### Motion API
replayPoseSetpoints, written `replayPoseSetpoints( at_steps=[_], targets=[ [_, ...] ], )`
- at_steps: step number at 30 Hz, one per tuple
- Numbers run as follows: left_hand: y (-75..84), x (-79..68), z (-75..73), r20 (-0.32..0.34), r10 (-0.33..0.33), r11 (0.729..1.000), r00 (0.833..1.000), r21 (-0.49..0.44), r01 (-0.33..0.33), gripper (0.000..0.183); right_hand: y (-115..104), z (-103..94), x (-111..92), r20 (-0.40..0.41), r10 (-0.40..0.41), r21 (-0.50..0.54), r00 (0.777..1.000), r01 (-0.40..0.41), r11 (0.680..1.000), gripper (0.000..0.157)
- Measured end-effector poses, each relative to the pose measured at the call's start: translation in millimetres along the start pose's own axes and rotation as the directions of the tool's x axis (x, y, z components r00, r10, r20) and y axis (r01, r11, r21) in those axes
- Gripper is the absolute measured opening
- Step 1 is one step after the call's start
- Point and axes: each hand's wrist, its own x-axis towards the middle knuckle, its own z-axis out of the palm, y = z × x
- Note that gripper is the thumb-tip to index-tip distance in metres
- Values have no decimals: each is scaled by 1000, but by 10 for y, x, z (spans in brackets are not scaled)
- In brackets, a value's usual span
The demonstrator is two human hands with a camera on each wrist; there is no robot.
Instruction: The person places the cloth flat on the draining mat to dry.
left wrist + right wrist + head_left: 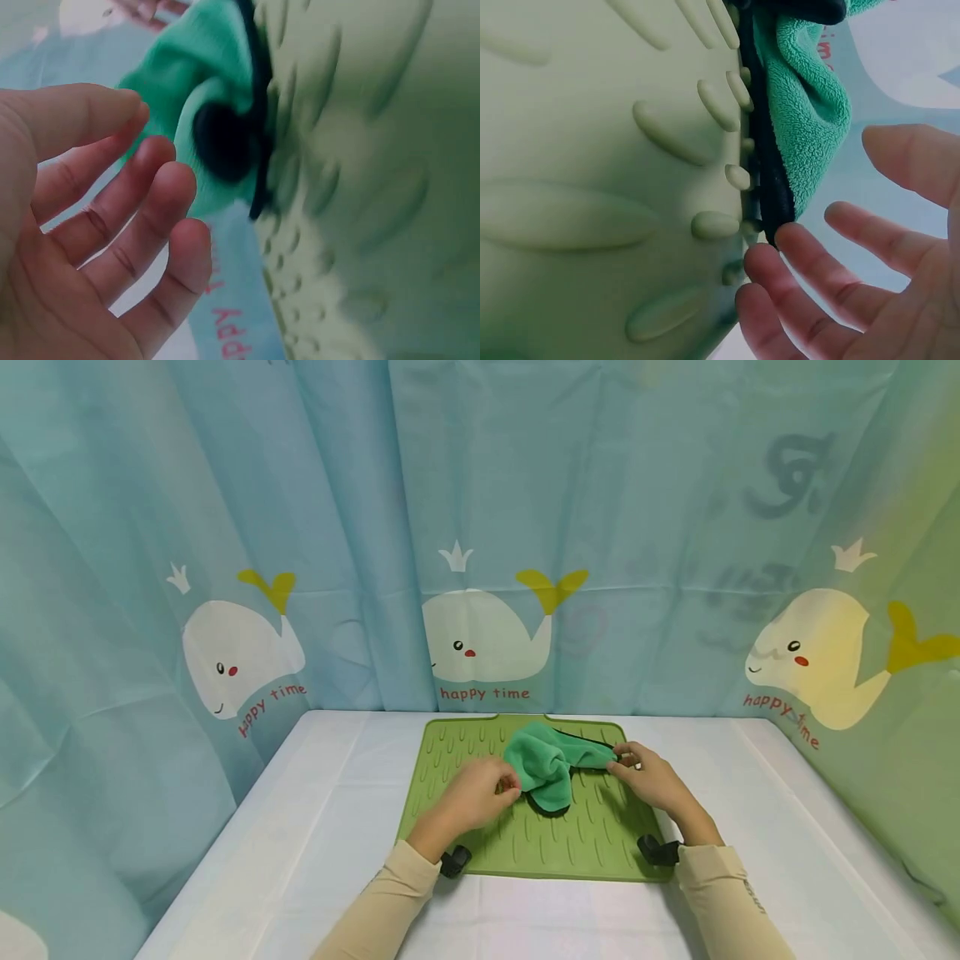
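A crumpled green cloth (551, 764) with a black edge binding lies bunched on the mat, its fuzzy surface clear in the right wrist view (810, 120). At its left side is my left hand (480, 793), fingers loosely bent and thumb tip close to the index fingertip; the cloth (202, 97) shows just beyond them. My right hand (652, 777) is at the cloth's narrow right end, fingers spread and thumb apart. In the right wrist view, a fingertip (791, 234) of it comes right at the black-edged corner.
Beneath the cloth is a green ridged mat (487, 847) on a white-covered table (300, 827). Blue curtains (637, 527) with whale prints stand behind and at both sides. A black wrist strap (660, 852) shows at the right sleeve, another (455, 862) at the left.
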Motion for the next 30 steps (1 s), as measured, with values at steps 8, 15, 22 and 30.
replayPoseSetpoints(
  at_steps=[8, 15, 22, 30],
  targets=[
    [139, 13, 168, 84, 55, 996, 995, 62, -61, 14, -12, -1, 8, 91, 35, 50, 995, -40, 998, 60],
    [214, -6, 228, 223, 104, 981, 969, 137, -136, 18, -9, 8, 33, 119, 30, 93, 992, -42, 995, 60],
    [257, -20, 276, 284, 87, 961, 955, 228, -155, 29, 15, 26, 74, 112, -5, 140, 994, -11, 990, 56],
    [256, -20, 232, 313, 28, 982, 949, 168, -84, 43, -30, 31, 66, 117, 25, 204, 993, -49, 978, 65]
  ],
)
